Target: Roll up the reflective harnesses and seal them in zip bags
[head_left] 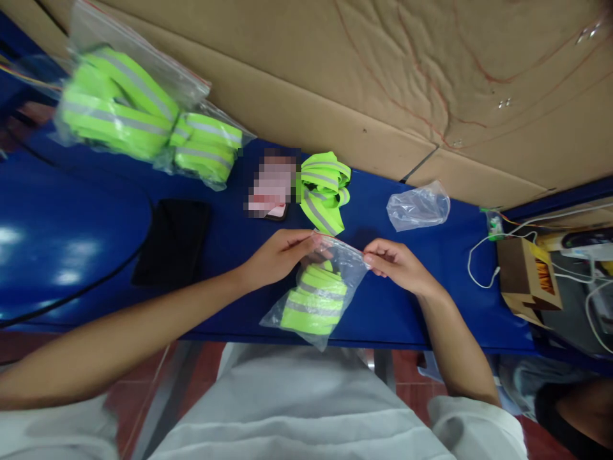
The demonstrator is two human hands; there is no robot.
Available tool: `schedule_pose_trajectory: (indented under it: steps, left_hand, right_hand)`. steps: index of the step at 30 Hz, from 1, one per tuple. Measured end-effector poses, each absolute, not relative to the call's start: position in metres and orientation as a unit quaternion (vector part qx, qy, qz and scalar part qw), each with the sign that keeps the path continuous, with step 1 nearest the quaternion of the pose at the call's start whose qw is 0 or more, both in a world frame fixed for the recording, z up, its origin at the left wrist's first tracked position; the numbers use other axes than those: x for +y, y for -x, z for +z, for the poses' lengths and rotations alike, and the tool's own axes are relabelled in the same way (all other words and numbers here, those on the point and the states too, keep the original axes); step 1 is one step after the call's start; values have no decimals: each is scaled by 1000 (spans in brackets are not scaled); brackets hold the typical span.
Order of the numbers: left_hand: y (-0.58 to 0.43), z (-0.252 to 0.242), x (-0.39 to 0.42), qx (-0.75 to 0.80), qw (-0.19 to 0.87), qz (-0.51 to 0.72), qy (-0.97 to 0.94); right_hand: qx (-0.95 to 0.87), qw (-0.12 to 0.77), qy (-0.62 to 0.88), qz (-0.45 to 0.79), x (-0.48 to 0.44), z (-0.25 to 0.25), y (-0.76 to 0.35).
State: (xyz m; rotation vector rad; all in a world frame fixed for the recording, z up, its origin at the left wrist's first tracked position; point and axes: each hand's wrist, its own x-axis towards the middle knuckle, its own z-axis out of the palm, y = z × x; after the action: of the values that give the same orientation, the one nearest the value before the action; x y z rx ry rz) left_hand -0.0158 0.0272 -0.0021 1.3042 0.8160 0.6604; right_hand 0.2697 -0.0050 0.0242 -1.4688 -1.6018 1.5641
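Observation:
A clear zip-lock bag (357,276) hangs over the near edge of the blue table, with a folded yellow-green reflective strap (313,306) inside it. My left hand (287,252) pinches the left end of the bag's zip edge, some of its fingers partly behind the plastic. At the right end of that edge, my right hand (393,260) grips a corner between thumb and fingers. Just beyond the bag lies a loose, bundled reflective strap (325,185). Farther right is another clear plastic bag (419,206), crumpled and flat.
Bagged reflective straps (119,108) lie at the back left. A dark flat tablet-like device (172,239) and a blurred-out phone (272,185) rest on the blue table (383,319). On the right are a small cardboard box (524,271) and white cables (472,262). Cardboard (306,76) lines the back.

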Motion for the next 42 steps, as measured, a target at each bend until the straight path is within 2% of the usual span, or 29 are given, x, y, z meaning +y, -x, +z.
schedule_pose_trajectory:
  steps: [15,23,30,42]
  left_hand:
    - [14,5,22,389,682,310,-536]
    - [12,4,21,404,665,317,-543]
    - [13,4,20,398,645,325,-566]
    - [12,4,20,401,681,327,-518]
  right_hand:
    - [-563,226,539,584,-3,15,-272]
    - [-592,246,524,561,-8,15,-266]
    - [-575,228,543,568,-4,20,-270]
    - [-624,275,530,503,-12,16,-270]
